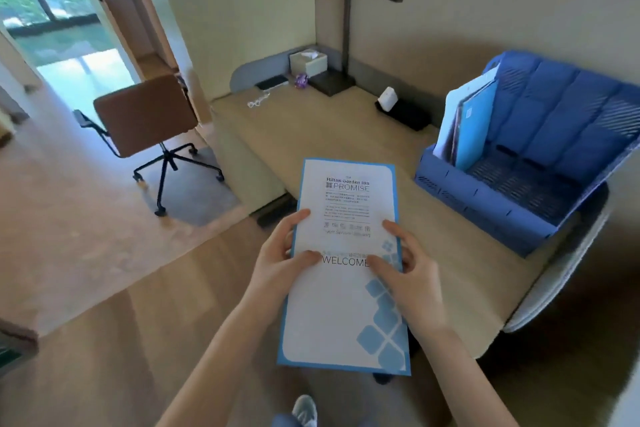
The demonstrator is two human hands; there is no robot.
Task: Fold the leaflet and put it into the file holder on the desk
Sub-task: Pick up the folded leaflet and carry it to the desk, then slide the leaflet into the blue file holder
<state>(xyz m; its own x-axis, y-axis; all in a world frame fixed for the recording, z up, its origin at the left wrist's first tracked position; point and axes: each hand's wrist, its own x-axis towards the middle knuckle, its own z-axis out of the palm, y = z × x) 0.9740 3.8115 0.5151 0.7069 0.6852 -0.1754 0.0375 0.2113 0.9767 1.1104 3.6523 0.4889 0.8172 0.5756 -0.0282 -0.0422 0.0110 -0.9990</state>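
A tall white leaflet (341, 308) with a blue border, printed "PROMISE" and "WELCOME", is held up in front of me over the desk's near edge. My left hand (282, 258) grips its left edge at mid-height, thumb on the front. On the opposite edge, my right hand (407, 274) holds it the same way. The leaflet looks flat, with a faint crease line near the middle. The blue file holder (540, 156) stands on the desk to the right, with a few blue and white folders in its leftmost slot.
The wooden desk (329, 135) carries a black lamp (341, 45), a tissue box (308, 62), a small white device (388, 99) on a black base, and glasses (258, 101). A brown swivel chair (149, 114) stands at the left on the floor.
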